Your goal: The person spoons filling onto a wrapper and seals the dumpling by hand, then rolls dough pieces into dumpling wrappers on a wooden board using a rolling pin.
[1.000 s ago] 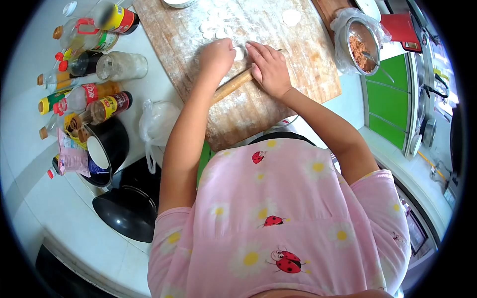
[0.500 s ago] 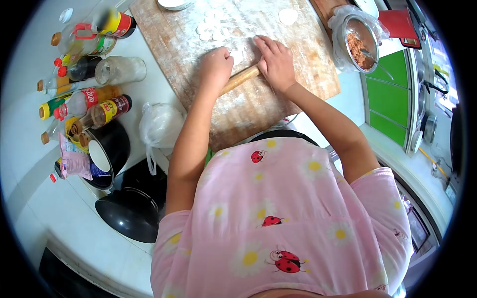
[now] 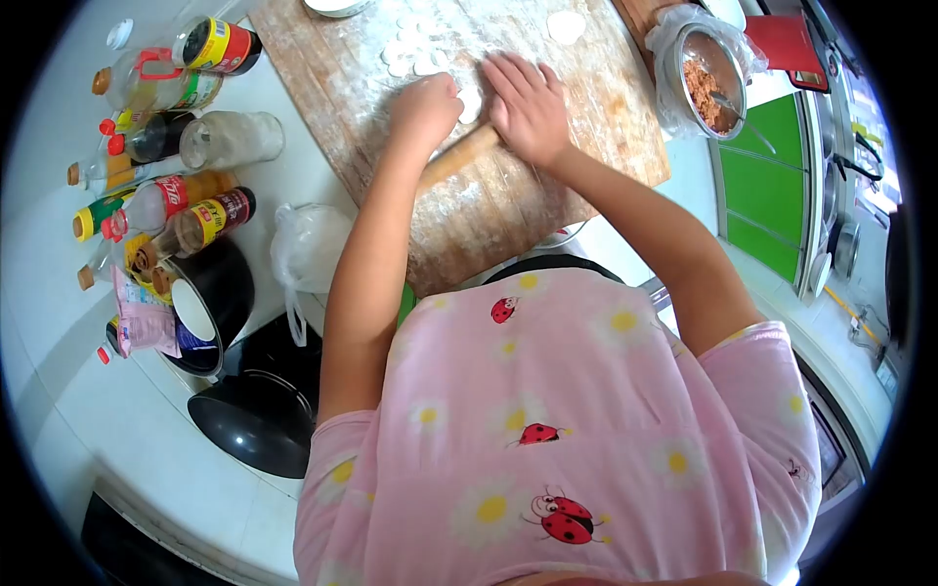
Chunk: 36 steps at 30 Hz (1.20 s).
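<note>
A wooden rolling pin (image 3: 459, 158) lies slantwise on the floured wooden board (image 3: 489, 230). Its upper right end runs under the palm of my right hand (image 3: 528, 107), whose fingers are stretched out flat and slightly spread. My left hand (image 3: 426, 114) is closed beside a small round dough wrapper (image 3: 470, 104), its fingertips at the wrapper's left edge. The exact pinch is hidden by the hand. Just beyond are several small flattened dough pieces (image 3: 414, 47). A larger rolled wrapper (image 3: 566, 27) lies farther right on the board.
A metal bowl of meat filling (image 3: 705, 83) with a spoon stands at the right. Several bottles (image 3: 161, 137) and a glass jar (image 3: 234, 140) line the left side. A white plastic bag (image 3: 311, 244) sits by the board's left edge, with a black wok (image 3: 256, 422) nearer me.
Both hands have shifted slightly away from me, and my right hand also a little left. More of the small wrapper shows between them. The rolling pin has moved slightly left.
</note>
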Each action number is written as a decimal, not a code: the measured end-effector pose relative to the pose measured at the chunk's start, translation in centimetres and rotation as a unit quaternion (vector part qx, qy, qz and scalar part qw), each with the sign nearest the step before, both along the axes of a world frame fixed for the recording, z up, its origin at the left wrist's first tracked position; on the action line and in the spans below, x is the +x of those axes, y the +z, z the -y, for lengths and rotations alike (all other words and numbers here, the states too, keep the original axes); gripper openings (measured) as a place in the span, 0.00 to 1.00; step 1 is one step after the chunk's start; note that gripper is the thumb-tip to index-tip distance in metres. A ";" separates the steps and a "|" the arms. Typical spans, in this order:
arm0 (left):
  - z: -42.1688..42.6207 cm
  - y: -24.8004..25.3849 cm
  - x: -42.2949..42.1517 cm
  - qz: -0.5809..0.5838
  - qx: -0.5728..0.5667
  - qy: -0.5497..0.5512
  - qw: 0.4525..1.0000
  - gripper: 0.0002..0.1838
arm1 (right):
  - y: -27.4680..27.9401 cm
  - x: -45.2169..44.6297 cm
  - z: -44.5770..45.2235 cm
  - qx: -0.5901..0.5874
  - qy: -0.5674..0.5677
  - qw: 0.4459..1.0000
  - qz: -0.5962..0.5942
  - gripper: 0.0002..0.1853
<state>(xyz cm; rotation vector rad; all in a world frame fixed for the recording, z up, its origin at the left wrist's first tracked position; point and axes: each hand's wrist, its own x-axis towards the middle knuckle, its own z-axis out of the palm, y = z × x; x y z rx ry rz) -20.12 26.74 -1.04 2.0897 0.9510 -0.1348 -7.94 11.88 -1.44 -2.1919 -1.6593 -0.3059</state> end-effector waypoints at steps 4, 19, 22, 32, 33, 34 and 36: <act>0.6 3.2 1.1 -0.041 0.049 -0.036 0.997 0.12 | -0.4 1.0 -6.2 0.021 -0.038 0.999 0.000 0.25; -0.7 1.4 -0.5 -0.005 -0.045 0.023 0.999 0.11 | 0.6 -1.6 1.1 -0.045 0.005 0.999 -0.027 0.27; -0.5 2.2 -0.4 -0.049 -0.114 0.001 0.992 0.11 | 0.6 -1.5 0.5 -0.046 0.018 0.998 -0.037 0.28; -0.5 2.1 -1.1 -0.044 -0.121 0.025 0.991 0.10 | 0.2 -2.2 1.8 -0.053 0.031 0.997 -0.048 0.27; -0.3 3.6 -0.5 -0.073 -0.072 -0.026 0.994 0.10 | 0.2 -1.7 0.3 -0.038 0.037 0.998 -0.039 0.27; -0.1 4.3 0.1 -0.101 -0.021 -0.077 0.992 0.11 | 0.4 -1.6 -1.7 -0.036 0.025 0.999 -0.017 0.27; 0.2 3.2 0.2 -0.064 0.005 -0.029 0.997 0.10 | 0.2 -1.0 -4.3 -0.022 -0.008 1.000 0.010 0.27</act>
